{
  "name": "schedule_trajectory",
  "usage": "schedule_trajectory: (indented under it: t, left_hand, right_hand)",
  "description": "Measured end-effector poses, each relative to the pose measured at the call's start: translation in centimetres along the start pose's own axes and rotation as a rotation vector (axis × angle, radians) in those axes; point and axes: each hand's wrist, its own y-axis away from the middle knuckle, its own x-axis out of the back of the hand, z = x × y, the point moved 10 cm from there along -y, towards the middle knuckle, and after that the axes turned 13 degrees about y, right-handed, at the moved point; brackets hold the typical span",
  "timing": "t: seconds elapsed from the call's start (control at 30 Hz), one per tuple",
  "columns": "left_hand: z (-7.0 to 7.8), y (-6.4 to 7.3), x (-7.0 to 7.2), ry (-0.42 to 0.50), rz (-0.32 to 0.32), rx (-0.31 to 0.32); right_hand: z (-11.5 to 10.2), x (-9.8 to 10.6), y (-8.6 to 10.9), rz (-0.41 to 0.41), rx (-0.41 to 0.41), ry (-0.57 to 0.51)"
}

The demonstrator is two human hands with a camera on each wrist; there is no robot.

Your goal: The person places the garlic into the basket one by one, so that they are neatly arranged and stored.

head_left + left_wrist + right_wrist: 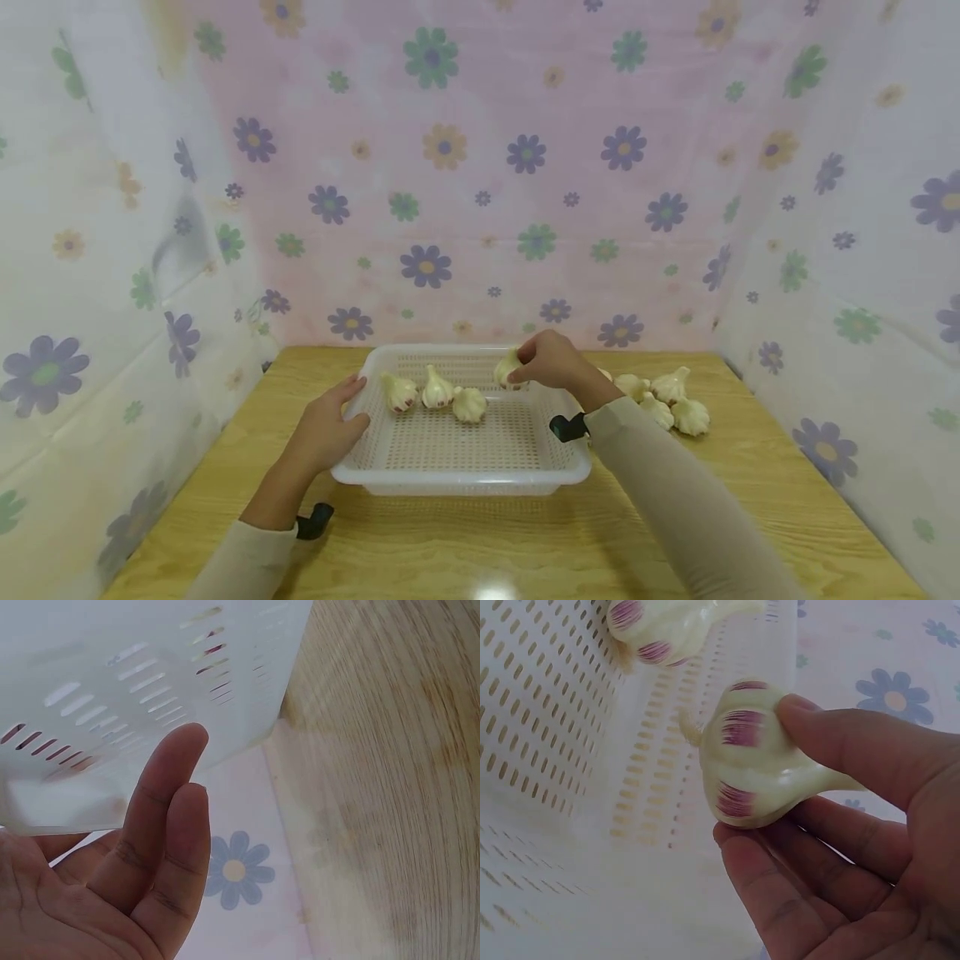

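Observation:
A white plastic basket with slotted walls stands on the table. My left hand holds its left side at the rim, with fingers along the outer wall and the thumb over the edge. My right hand pinches a garlic bulb between thumb and fingertips, over the back right part of the basket. Purple streaks mark this pale bulb, and its stem points toward the palm. Three more garlic bulbs lie in the basket's back left: one at the left, a middle one and a right one.
Several garlic bulbs lie in a pile on the wooden table, right of the basket and partly hidden by the right arm. Flower-printed cloth hangs behind and on both sides. A black wrist mount juts from the right sleeve.

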Motion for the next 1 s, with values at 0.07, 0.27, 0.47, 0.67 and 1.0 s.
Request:
schedule_trajectory:
  t: [0.07,0.27,0.47,0.67,1.0]
  left_hand:
    - [-0.1,0.2,0.2,-0.008,0.007,0.002]
    - [-0.1,0.5,0.6,-0.011,0.027,-0.01]
    - [0.2,0.2,0.5,-0.001,0.027,-0.021]
    - [0.1,-0.1,0.3,-0.001,0.021,-0.025]
    - [0.1,0.1,0.0,0.016,0.008,-0.022]
  right_hand:
    - [-0.2,-0.5,-0.3,-0.004,0.001,-0.002]
    - [-0.5,-1.6,-0.9,-0.044,-0.018,0.043]
    - [-0.6,-1.8,-1.5,-0.059,-0.027,0.124]
    - [-0.2,-2.3,-1.4,-0.086,-0.051,0.136]
    - [-0.4,-3.0,-1.2,-0.068,-0.051,0.136]
